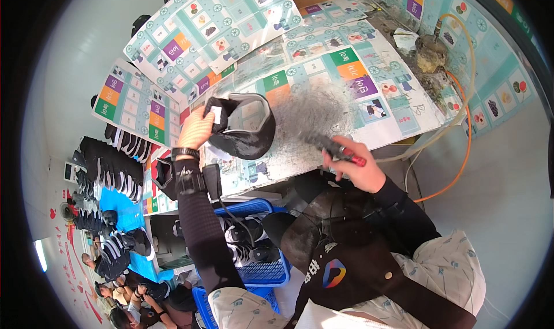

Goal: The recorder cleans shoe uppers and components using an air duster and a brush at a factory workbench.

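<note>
My left hand [196, 130] is closed on a black shoe [258, 142], its opening and grey lining facing up, over the left part of the worktable [369, 134]. The fingers grip it beside a small white tag [216, 115]. My right hand [356, 167] is closed round a slim black tool with a red end [345, 153]. Its dark tip points left over a grey smudged patch on the table and is too blurred to name. The tool and the shoe are apart. Another dark shoe [165, 178] lies by my left wrist.
Printed boards [245, 26] stand along the table's far left. A crusted yellowish lump [431, 53] sits at the back right, with a yellow hose [472, 69] and an orange hose [468, 135] hanging nearby. Below is a blue basket of shoes [276, 274]. People [130, 297] sit farther left.
</note>
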`<state>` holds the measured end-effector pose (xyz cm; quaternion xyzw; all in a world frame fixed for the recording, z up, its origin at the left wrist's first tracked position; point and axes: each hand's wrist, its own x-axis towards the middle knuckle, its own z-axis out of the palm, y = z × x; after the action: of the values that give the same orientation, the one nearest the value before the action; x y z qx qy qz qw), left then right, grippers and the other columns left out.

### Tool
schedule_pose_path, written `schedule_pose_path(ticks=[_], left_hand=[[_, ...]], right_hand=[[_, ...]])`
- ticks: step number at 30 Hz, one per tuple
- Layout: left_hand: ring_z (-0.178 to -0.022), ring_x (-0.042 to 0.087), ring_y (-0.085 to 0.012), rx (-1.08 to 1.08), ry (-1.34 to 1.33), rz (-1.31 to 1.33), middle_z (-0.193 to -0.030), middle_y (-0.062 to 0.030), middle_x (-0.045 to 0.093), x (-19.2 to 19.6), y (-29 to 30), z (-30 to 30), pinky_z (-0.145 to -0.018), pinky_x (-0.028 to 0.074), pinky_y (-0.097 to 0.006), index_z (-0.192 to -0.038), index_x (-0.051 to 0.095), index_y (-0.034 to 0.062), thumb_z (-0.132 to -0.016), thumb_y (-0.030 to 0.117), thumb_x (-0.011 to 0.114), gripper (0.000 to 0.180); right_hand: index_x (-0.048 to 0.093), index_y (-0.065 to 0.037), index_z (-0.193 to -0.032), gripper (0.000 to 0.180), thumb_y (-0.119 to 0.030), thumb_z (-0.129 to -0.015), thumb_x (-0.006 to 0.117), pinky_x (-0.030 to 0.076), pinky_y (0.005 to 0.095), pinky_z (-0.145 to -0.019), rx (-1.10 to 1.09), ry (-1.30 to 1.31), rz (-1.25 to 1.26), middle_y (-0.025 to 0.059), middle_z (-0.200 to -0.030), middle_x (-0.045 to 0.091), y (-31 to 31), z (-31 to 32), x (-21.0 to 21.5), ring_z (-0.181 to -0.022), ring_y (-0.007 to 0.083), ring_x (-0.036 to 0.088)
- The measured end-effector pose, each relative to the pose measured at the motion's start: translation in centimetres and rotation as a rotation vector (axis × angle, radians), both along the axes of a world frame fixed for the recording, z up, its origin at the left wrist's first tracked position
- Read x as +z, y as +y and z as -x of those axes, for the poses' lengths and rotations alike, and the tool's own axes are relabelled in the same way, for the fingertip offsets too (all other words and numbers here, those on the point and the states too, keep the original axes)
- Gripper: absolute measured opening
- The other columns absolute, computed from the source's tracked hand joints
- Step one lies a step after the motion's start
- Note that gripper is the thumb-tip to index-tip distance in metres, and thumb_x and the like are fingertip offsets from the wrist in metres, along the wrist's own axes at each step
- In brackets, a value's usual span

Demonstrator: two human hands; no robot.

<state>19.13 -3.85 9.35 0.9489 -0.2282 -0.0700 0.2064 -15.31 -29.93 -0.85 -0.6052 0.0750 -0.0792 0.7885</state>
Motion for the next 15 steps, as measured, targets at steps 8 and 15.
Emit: schedule_pose_path(ticks=[8,15], left_hand=[[-0.116,0.068,-0.0408,-0.046,-0.009,-0.073,-0.121,-0.0256,0.071,-3.5,-0.9,-2.1,-0.099,0.052,-0.042,-0.137,0.063,0.0065,-0.100,0.035,0.062,0.047],[-0.110,0.070,-0.0396,-0.077,0.023,-0.089,-0.115,-0.0235,0.074,-3.2,-1.5,-1.6,-0.094,0.053,-0.043,-0.130,0.067,0.0057,-0.097,0.037,0.068,0.045]], right_hand=[[0.062,0.000,-0.104,0.023,-0.008,-0.085,0.072,0.049,0.0351,-0.073,-0.216,-0.105,0.129,0.0159,-0.079,0.065,2.1,-0.7,-3.5,-0.073,0.0299,0.064],[0.062,0.000,-0.101,0.021,-0.007,-0.083,0.069,0.050,0.0378,-0.072,-0.121,0.048,0.286,0.0176,-0.077,0.062,1.5,-0.8,-3.3,-0.075,0.0378,0.064]])
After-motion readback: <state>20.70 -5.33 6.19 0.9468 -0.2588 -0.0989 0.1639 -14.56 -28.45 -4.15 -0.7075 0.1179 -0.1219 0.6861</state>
